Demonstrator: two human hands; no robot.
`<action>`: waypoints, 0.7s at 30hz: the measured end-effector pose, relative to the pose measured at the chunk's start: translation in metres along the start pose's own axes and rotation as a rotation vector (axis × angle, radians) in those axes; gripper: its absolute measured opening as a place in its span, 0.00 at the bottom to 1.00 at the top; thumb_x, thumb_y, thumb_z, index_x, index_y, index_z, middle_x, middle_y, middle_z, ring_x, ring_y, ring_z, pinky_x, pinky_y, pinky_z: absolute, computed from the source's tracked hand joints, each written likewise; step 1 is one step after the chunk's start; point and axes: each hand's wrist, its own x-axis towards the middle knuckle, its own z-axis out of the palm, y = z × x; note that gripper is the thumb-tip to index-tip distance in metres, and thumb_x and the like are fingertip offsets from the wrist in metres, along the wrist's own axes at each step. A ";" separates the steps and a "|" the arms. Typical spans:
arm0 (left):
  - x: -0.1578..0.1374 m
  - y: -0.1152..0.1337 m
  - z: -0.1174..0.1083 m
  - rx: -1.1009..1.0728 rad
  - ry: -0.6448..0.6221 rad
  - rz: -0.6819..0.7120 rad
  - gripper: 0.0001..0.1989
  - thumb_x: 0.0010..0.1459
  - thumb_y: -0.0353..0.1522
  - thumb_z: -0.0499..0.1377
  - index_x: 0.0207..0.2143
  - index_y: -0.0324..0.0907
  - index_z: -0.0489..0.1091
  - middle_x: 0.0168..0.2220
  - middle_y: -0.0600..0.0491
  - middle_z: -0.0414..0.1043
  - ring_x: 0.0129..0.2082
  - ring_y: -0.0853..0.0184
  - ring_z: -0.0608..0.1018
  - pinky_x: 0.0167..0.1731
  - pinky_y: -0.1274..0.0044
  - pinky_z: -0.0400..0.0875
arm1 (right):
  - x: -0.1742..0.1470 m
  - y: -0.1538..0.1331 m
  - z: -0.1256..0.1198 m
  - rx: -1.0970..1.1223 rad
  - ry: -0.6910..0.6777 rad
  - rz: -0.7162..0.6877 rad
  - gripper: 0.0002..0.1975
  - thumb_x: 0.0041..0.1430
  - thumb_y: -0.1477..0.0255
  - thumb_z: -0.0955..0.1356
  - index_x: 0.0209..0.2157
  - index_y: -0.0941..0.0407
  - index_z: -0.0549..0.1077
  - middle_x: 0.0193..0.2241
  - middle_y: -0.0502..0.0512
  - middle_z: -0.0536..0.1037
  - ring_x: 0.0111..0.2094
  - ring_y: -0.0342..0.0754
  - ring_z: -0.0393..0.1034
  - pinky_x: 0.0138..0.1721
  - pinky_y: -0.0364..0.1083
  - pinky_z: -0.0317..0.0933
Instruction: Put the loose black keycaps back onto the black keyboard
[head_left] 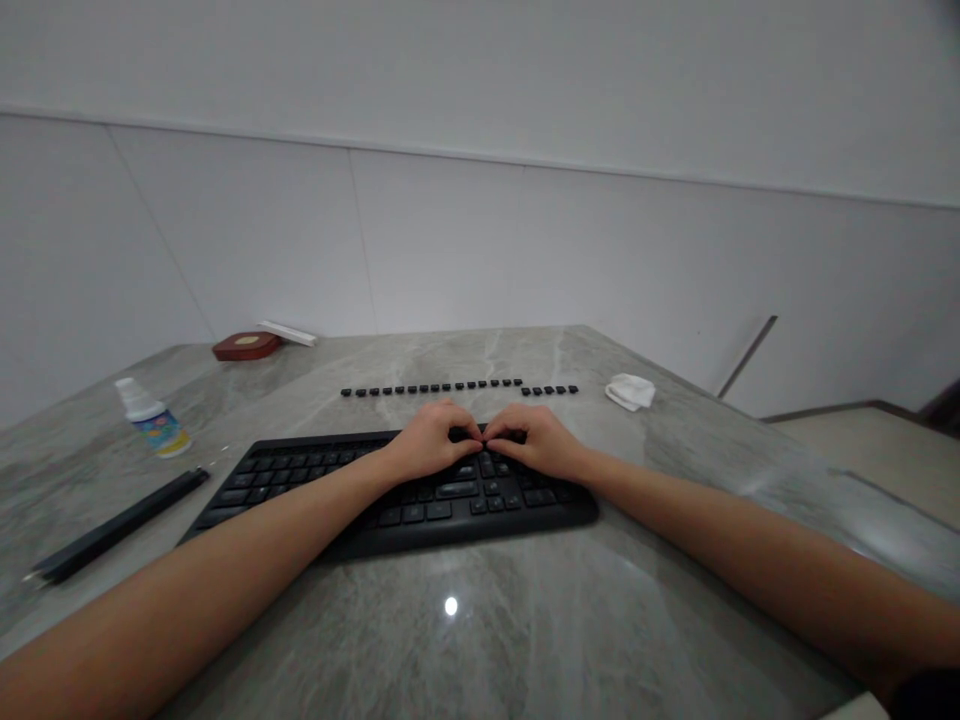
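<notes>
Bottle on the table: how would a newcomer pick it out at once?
On the grey table, find the black keyboard, then look off its far left corner. The bottle is there, between the red box farther back and the long black bar nearer the camera. Its white top and blue-and-yellow label set it apart from both.

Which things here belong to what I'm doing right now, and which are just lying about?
Likely part of it:
keyboard, with your left hand and right hand at it
small black pieces, apparently keycaps, lined up beyond it

Seemingly lying about:
spray bottle
white cloth
long dark bar
reddish box
white strip

The bottle and cloth could be supplies.
</notes>
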 end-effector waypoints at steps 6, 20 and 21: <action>0.000 -0.001 0.000 -0.042 0.011 -0.006 0.03 0.53 0.30 0.63 0.29 0.44 0.77 0.28 0.55 0.76 0.35 0.66 0.74 0.38 0.75 0.67 | 0.000 -0.001 0.001 -0.004 0.006 0.007 0.04 0.56 0.73 0.69 0.33 0.55 0.78 0.31 0.51 0.79 0.35 0.45 0.72 0.38 0.44 0.64; 0.002 -0.006 0.001 -0.074 0.001 -0.083 0.06 0.54 0.31 0.60 0.31 0.45 0.78 0.31 0.56 0.78 0.35 0.66 0.76 0.39 0.74 0.68 | 0.001 0.000 0.003 -0.051 0.019 -0.064 0.04 0.57 0.72 0.69 0.33 0.54 0.77 0.31 0.52 0.79 0.37 0.46 0.72 0.42 0.46 0.64; 0.002 -0.006 0.000 -0.081 -0.003 -0.094 0.06 0.54 0.31 0.60 0.31 0.45 0.78 0.31 0.56 0.79 0.35 0.66 0.76 0.38 0.75 0.68 | 0.001 0.000 0.003 -0.057 0.025 -0.051 0.04 0.56 0.72 0.69 0.33 0.54 0.77 0.31 0.51 0.79 0.36 0.46 0.72 0.42 0.46 0.64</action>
